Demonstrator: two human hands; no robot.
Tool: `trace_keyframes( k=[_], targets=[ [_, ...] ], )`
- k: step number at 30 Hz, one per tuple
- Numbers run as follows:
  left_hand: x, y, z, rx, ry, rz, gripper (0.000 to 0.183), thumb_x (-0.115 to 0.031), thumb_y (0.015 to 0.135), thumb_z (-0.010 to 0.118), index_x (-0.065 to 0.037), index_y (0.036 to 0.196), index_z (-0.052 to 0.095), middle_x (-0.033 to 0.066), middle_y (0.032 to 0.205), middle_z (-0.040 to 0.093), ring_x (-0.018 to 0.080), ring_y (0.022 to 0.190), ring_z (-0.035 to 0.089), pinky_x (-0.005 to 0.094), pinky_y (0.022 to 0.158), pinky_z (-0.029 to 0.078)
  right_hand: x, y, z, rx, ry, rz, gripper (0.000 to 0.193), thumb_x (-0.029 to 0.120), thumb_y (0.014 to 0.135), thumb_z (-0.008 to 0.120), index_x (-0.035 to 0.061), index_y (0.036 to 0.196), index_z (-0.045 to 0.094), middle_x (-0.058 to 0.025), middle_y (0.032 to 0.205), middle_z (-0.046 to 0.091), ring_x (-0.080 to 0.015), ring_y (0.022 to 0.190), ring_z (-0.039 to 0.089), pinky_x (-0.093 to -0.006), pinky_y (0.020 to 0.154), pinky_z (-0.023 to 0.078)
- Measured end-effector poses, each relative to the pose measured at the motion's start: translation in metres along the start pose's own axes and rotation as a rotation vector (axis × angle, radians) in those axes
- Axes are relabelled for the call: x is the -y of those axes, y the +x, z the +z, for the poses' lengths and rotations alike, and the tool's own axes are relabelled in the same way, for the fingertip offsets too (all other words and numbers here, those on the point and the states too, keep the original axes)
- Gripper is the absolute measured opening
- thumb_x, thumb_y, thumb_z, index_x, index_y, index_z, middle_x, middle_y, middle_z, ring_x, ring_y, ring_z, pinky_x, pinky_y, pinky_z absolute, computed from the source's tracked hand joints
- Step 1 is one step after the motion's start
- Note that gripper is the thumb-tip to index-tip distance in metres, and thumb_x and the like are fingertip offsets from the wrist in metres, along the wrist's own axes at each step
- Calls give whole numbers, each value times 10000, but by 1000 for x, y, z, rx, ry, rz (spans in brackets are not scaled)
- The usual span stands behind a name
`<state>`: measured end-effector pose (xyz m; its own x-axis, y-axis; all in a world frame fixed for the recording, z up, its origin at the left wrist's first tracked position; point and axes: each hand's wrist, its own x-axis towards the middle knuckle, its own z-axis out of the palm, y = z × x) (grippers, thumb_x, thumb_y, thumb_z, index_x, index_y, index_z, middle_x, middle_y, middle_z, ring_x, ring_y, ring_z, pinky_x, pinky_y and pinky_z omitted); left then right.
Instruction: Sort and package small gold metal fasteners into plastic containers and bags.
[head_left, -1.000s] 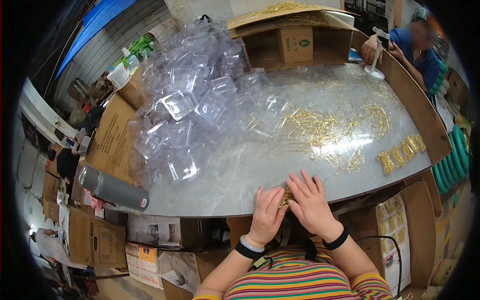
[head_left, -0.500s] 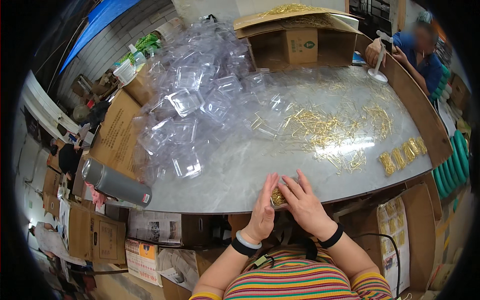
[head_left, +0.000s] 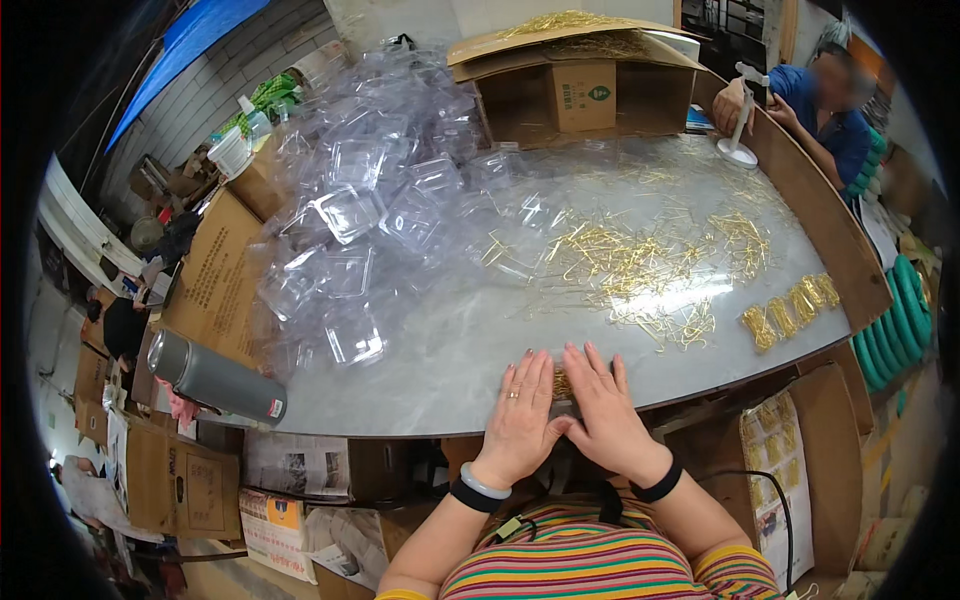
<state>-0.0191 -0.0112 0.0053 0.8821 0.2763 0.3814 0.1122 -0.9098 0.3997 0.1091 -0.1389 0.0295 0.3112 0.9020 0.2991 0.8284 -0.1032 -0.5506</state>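
At the table's near edge, a small bundle of gold wire hooks [head_left: 562,384] shows in the gap between my two hands. It looks as if it sits in a clear plastic box, but my hands cover most of it. My left hand [head_left: 522,405] lies palm down along its left side, fingers stretched out, a ring on one. From the right, my right hand [head_left: 603,408] rests over its other side with straight fingers. The thumbs meet just in front of the bundle. Beyond my hands spreads a loose pile of gold wire hooks [head_left: 640,265].
A heap of clear plastic boxes [head_left: 350,215] covers the table's left side, near a grey bottle [head_left: 215,375]. Several hook bundles [head_left: 790,314] line the right edge. At the back stands an open cardboard box [head_left: 640,105]. A person [head_left: 825,120] holds a white stand [head_left: 737,150].
My left hand has turned from edge-on to flat, palm down. My right hand has shifted slightly with its fingers closer together. The whole view has moved a little.
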Motion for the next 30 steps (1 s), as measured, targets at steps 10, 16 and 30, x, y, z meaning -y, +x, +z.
trace_keyframes(
  k=[10, 16, 30],
  targets=[
    [-3, 0, 3, 3, 57, 1, 855, -515, 961, 551, 69, 1525, 284, 257, 1562, 329, 421, 1468, 291, 546, 1203, 227, -14, -2, -4, -179, 20, 23, 504, 191, 963, 585, 5, 1416, 465, -197, 1456, 480, -389, 1376, 418, -527, 1132, 316],
    [-4, 1, 1, 26, 80, 20, 889, -580, 989, 453, 82, 1538, 228, 288, 1561, 303, 470, 1453, 283, 543, 1207, 220, -24, 12, 2, -333, 49, 235, 313, 67, 929, 614, 33, 1239, 589, -197, 973, 671, -374, 870, 657, -451, 743, 520],
    [-3, -5, 1, 3, 20, -5, 925, -613, 987, 430, 95, 1540, 211, 290, 1586, 263, 452, 1477, 248, 561, 1218, 174, -79, -72, -62, -820, 476, 635, 294, 53, 1000, 555, -12, 1287, 558, -22, 868, 597, -64, 675, 569, -221, 575, 483]
  ],
)
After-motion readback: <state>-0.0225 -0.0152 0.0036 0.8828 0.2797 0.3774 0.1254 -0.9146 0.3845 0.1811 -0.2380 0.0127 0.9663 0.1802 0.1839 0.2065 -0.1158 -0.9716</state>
